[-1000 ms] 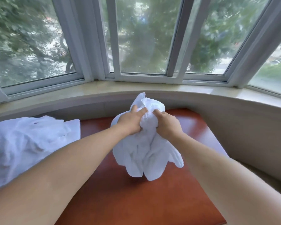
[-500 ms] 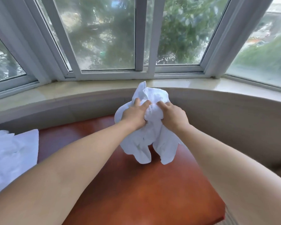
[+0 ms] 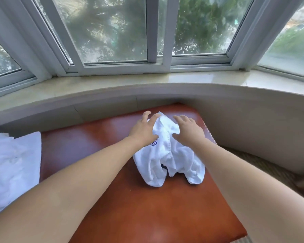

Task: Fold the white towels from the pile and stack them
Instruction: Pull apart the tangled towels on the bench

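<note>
A crumpled white towel with a small blue mark lies on the red-brown table, toward its far right part. My left hand rests on the towel's upper left edge with fingers spread. My right hand lies on its upper right edge, fingers also apart. Both palms press flat on the cloth rather than gripping it. The pile of white towels sits at the left side of the table, partly cut off by the frame.
A curved beige wall and a stone windowsill ring the table's far and right sides. Bay windows rise behind. A woven mat lies on the floor to the right.
The towel was held bunched up in both hands above the table; now it lies on the tabletop and both hands have opened flat on it.
</note>
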A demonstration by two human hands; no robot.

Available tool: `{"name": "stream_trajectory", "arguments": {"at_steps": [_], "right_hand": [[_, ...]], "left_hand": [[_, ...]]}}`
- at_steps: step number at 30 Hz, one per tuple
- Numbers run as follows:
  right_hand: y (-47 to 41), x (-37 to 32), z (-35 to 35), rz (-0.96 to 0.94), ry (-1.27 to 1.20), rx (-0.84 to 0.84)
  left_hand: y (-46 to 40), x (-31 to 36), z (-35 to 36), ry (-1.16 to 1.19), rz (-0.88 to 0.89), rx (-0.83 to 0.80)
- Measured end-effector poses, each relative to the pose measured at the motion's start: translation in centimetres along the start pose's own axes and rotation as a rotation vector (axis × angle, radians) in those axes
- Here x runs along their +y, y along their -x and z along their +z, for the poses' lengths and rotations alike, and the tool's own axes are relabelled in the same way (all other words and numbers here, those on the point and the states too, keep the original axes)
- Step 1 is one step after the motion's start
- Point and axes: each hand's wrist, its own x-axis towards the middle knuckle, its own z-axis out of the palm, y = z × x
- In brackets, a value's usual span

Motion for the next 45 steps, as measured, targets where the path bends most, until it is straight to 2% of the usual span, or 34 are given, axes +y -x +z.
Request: {"name": "stream_trajectory", "arguments": {"at_steps": [6, 12, 19, 25, 29, 37, 41, 45], "right_hand": [[-1.7, -6.2, -0.5, -0.125, -0.021, 0.022], [-2.9, -17.1, 0.1, -0.285, 0.0, -0.022], [-1.0, -35.4, 2.9, -0.398, -0.015, -0.059], [2.9, -53.8, 7.0, -0.442, 0.039, -0.183], [4.1, -64.2, 10.7, -0.51, 0.134, -0.183], [5.0, -79.9, 15.0, -0.626, 0.191, -0.25], [3.7, -85.3, 16.3, -0.661, 0.216, -0.298], [1.8, -88.8, 18.4, -0.56, 0.231, -0.47]], "left_hand": [[1.9, -4.8, -3.2, -0.026, -0.075, 0.07], [6.8, -13.4, -6.4, -0.027, -0.203, 0.154], [16.9, -27.8, -10.1, -0.008, -0.352, 0.225], [26.7, -42.6, -13.5, 0.001, -0.403, 0.259], [31.2, -52.3, -15.4, 0.023, -0.417, 0.3], [37.8, -66.5, -18.1, -0.06, -0.498, 0.185], [39.6, -72.3, -18.8, 0.012, -0.624, -0.016], [40.2, -77.4, -18.3, 0.01, -0.685, -0.247]]}}
